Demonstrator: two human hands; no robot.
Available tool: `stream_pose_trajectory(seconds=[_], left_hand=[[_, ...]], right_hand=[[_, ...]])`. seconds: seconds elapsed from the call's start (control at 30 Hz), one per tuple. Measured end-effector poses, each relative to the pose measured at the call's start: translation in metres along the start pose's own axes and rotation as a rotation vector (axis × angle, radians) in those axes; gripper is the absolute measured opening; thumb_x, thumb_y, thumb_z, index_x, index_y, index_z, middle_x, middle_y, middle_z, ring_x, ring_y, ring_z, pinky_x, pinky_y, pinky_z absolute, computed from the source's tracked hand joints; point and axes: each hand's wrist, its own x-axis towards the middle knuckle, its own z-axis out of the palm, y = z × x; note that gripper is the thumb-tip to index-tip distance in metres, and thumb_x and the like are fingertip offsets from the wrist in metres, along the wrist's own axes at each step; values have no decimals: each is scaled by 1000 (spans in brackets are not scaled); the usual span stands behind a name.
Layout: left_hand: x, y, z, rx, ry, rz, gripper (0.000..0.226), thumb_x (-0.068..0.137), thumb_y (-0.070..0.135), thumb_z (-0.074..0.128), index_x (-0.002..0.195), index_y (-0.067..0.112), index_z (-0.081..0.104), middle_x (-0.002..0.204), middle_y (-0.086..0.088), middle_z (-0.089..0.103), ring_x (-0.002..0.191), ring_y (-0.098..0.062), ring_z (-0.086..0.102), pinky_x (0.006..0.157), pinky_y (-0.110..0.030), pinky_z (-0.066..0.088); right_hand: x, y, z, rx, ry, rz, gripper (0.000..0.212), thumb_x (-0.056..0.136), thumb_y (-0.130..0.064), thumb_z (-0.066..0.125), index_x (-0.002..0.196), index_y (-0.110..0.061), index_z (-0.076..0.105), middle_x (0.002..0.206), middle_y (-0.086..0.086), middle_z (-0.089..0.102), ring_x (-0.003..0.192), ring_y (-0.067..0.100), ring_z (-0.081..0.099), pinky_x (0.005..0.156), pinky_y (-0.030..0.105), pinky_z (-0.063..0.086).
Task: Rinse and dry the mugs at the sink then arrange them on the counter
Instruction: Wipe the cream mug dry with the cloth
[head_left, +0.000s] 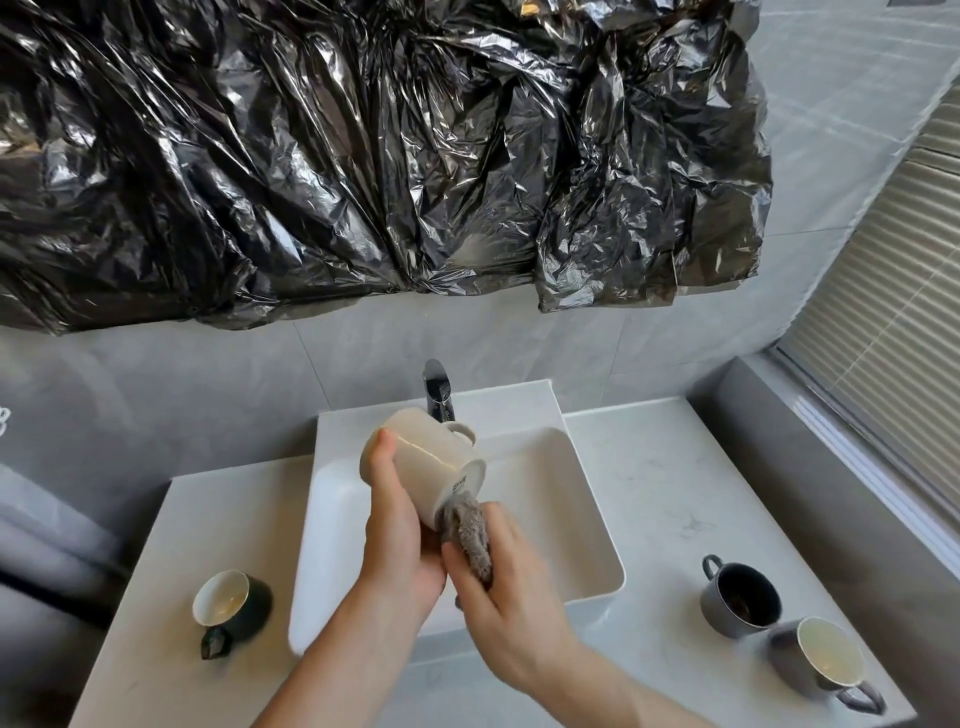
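The cream mug (423, 462) is held tilted over the sink (582, 525) by the left hand (397, 540), fingers wrapped round it. A grey cloth (470, 535), pinched by the right hand (506, 587), is pressed at its base, toward five o'clock. The mug should be turned steadily so the whole base is wiped.

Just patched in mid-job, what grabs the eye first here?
Crumpled black plastic fills the wall above the sink. Over the basin, the left hand holds a cream mug tilted while the right hand presses a grey cloth to its base.
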Motion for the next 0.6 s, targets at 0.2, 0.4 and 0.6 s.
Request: stream_pose_trajectory(seconds=[0.2,0.4,0.6], left_hand=[[0,-15,-18,14,-55,-96,77,89,73,50,119,8,77,109,-17,72,101,-36,66,92,-44,50],[-9,-35,-31,63,44,-148,81,76,71,70,122,5,74,122,-25,73,117,-43,70,108,-58,52],[-16,-27,-70,342,16,-9,55,79,56,77,117,16,74,113,-7,79,112,-26,71,97,-43,54]], right_hand=[[1,8,-14,101,-46,167,10,101,-27,55,92,-25,57,78,-1,72,65,17,65,59,33,50],[-8,13,9,838,87,685,26,108,-20,50,120,-11,71,110,14,79,107,32,75,102,53,56],[-30,48,17,485,-135,595,17,105,-19,52,107,-5,61,90,23,77,72,29,73,60,32,56]])
